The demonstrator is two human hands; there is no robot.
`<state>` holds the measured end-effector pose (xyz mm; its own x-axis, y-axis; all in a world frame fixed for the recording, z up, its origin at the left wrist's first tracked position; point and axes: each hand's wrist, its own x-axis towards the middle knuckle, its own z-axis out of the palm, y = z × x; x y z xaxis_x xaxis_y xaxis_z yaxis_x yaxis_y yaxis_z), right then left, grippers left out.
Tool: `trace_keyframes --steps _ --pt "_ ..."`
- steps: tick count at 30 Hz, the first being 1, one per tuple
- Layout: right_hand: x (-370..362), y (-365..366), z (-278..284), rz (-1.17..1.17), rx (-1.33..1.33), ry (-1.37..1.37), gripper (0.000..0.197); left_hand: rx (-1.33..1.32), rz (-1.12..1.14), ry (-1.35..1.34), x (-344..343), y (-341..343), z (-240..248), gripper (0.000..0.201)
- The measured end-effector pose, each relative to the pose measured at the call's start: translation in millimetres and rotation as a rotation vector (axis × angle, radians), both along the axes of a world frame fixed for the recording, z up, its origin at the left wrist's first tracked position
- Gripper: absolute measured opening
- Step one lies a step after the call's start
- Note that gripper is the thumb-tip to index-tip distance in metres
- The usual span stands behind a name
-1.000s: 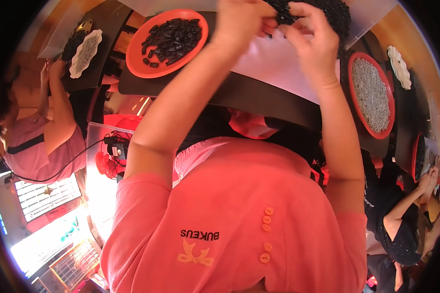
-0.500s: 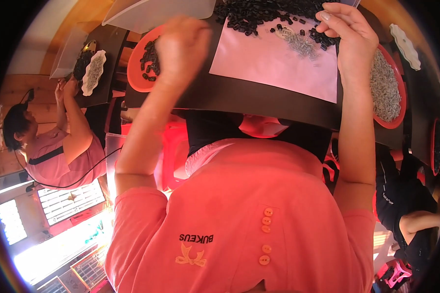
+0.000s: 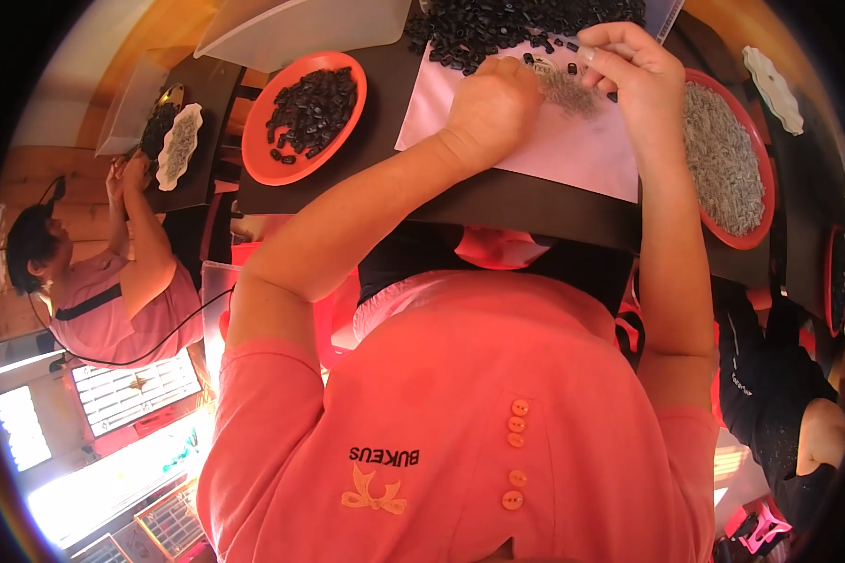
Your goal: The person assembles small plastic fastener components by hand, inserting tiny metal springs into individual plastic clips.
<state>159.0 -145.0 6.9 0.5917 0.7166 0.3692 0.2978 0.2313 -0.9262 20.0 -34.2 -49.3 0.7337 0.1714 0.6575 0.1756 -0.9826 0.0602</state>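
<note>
black bits lie in a big pile at the far end of a pink sheet on the worktop in the head view. the left hand curls over the sheet by small pale bits, and the right hand has thumb and finger close together near the pile; i cannot tell if either holds a bit.

room across pink sheet, near edge; black heap blocks beyond
</note>
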Motion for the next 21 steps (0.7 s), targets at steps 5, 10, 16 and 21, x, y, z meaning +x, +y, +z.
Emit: trace_keyframes --steps 5,10,16,21 --pt "-14 6 -4 0.180 -0.166 -0.058 0.018 -0.812 0.015 -0.041 -6 1 32 0.015" --pt "-23 12 -3 0.118 0.035 -0.056 0.018 -1.855 -0.168 -0.285 0 -4 67 0.018" --pt "-24 14 -8 0.037 0.137 -0.324 0.009 -2.091 -0.272 -0.305 12 5 66 0.016" --pt "-17 16 -10 -0.085 0.162 -0.356 0.007 -2.087 -0.257 -0.290 18 1 69 0.018"
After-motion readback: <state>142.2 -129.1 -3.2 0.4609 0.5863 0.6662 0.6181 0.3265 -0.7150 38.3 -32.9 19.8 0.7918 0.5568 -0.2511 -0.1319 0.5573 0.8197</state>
